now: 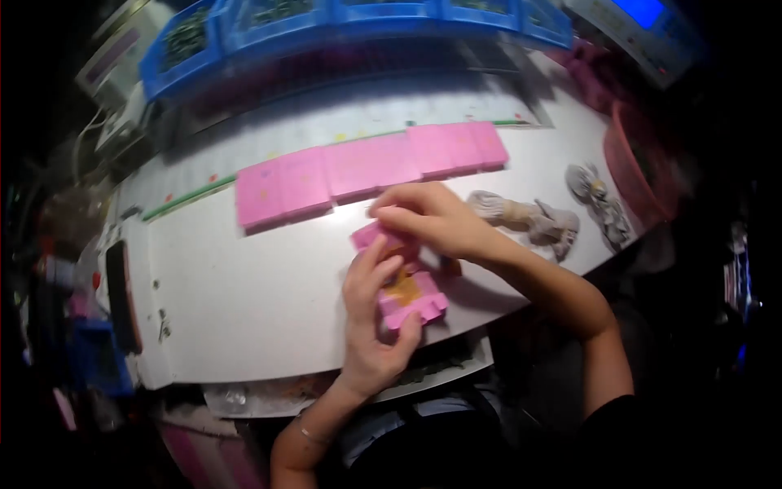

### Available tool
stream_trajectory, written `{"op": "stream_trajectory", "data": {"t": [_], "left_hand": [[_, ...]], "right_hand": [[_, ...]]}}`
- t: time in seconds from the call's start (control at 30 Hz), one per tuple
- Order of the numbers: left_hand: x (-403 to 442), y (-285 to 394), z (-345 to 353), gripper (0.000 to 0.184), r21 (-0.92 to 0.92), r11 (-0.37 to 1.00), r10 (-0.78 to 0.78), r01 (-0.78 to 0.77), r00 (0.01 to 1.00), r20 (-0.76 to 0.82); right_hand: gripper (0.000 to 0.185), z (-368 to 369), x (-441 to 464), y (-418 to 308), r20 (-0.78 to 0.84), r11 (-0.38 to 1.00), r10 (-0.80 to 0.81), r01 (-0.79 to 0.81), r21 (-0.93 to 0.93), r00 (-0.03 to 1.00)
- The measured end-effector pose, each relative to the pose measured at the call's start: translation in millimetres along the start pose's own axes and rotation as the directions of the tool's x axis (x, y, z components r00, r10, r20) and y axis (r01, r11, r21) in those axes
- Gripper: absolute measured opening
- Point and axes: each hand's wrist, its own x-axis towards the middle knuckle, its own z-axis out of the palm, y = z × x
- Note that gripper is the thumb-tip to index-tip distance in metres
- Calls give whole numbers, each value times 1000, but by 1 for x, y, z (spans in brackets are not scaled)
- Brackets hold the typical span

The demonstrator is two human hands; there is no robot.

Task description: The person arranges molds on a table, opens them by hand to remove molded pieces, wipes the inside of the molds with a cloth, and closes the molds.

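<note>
A pink piece [417, 303] with a yellowish-brown middle lies near the table's front edge, between my two hands. My left hand [372, 306] grips it from the left side, thumb at its lower end and fingers over its middle. Over its upper end is my right hand [425, 218], with thumb and forefinger brought together; what is between those fingertips is too blurred to make out. Behind my hands, a row of pink blocks [371, 165] stands side by side along a green strip.
Crumpled greyish gloves or cloths [525, 220] lie right of my hands, with another bundle [600, 202] beyond. A pink basket [631, 163] stands at the right edge. Blue bins [375, 12] line the back. A dark oblong object [123, 296] is at the left.
</note>
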Motion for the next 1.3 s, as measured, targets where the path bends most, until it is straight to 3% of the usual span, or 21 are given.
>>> {"op": "stream_trajectory", "data": {"t": [0.07,0.1,0.17,0.2,0.23,0.27,0.3,0.37,0.47,0.5,0.53,0.6,0.7,0.73,0.8,0.93,0.97,1.03,1.2,1.27,1.3], "left_hand": [[2,14,-6,68,-212,977,-43,36,999,-26],[3,13,-9,75,-214,976,-40,35,999,-17],[4,13,-12,76,-175,984,-28,30,1000,12],[3,13,-14,78,-136,990,-17,23,999,45],[3,14,-17,81,-84,996,-35,42,996,76],[5,15,-19,81,-79,994,-67,71,996,51],[7,15,-20,82,-74,996,-37,42,997,73],[12,12,-24,88,-48,999,-10,16,991,134],[16,9,-25,91,-135,990,-15,33,990,138],[17,6,-24,96,-152,988,7,14,991,137],[18,6,-25,96,-147,989,5,14,991,133],[19,7,-26,102,-104,994,-12,26,991,135],[26,7,-29,107,47,998,28,-34,991,133],[27,7,-30,107,51,998,27,-34,991,131],[28,8,-32,108,69,998,-21,10,989,148],[28,6,-31,108,90,996,-2,-12,989,149],[28,7,-32,108,90,996,-1,-12,990,143],[26,10,-31,108,188,982,-2,-25,990,139],[26,10,-31,105,99,995,4,-19,988,153],[24,13,-32,104,102,995,0,-17,987,159],[24,14,-33,103,92,996,-11,-5,986,166]], "right_hand": [[29,3,0,2,47,994,38,-42,97,998],[28,0,-8,-11,39,994,91,-93,49,995],[29,-8,-24,4,-107,952,-190,156,-264,976],[33,-17,-38,-4,-126,873,-216,133,-470,968],[47,-28,-51,1,-132,751,-222,83,-655,966],[64,-39,-65,2,-148,774,-155,27,-633,977],[75,-53,-76,8,-54,595,-206,81,-800,977],[66,-66,-98,26,-30,452,-81,10,-892,996],[61,-74,-102,23,-9,561,-37,13,-828,999],[56,-66,-99,18,-19,605,-190,101,-790,982],[56,-57,-95,10,-15,606,-195,108,-788,981],[50,-36,-85,-7,37,526,-404,265,-808,914],[46,-13,-67,-10,289,129,-632,466,-875,719],[46,-9,-61,-7,290,129,-635,469,-874,716],[42,-4,-53,-5,467,-57,-546,526,-849,695],[38,-13,-58,-13,443,-29,-565,520,-853,696],[38,-14,-59,-12,430,-85,-617,487,-869,660],[38,-10,-54,-5,483,-87,-581,540,-837,655],[40,-10,-51,-3,531,-82,-560,595,-799,636],[42,-16,-54,-13,524,-42,-529,596,-802,667],[43,-18,-54,-14,465,46,-561,587,-808,685]]}}
